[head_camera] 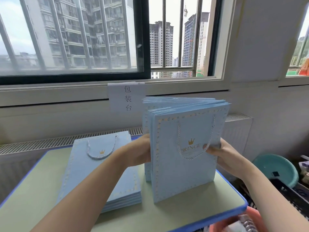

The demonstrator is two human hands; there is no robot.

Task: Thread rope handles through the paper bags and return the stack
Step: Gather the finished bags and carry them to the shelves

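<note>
A stack of blue paper bags (184, 148) is held standing up on its bottom edge on the worktop (33, 190), between the two hands. The left side of the stack is gripped by the left hand (138, 151), with the fingers hidden behind the bags. The right side is pinched by the right hand (217, 149), and the thumb is pressed on the front bag near the gold crown. A white rope handle (194, 156) is seen hanging on the front bag, just beside the right thumb. Another pile of bags (100, 173) is laid flat under the left arm, with a rope handle on top. A teal basin (275, 168) is seen past the right arm.
</note>
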